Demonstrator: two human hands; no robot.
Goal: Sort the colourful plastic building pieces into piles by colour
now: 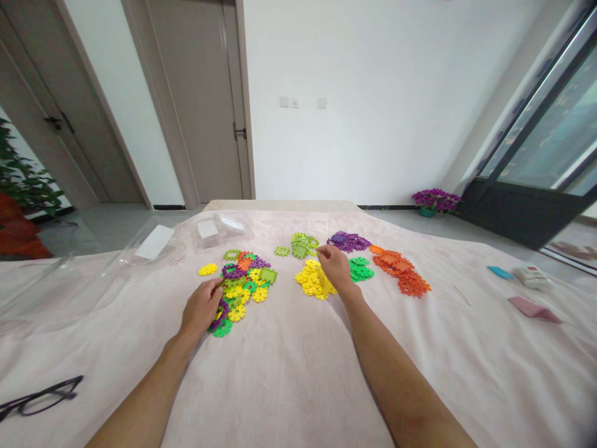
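Can see five one-colour heaps (pixel 360 271) done, right of still unsorted pile (pixel 237 291); cannot tell grip of left hand (pixel 201 306) or right hand (pixel 334 264).

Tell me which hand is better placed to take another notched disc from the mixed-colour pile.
Probably the left hand: it is right at the left edge of the mixed-colour pile, while the right hand is farther off, by the yellow pile.
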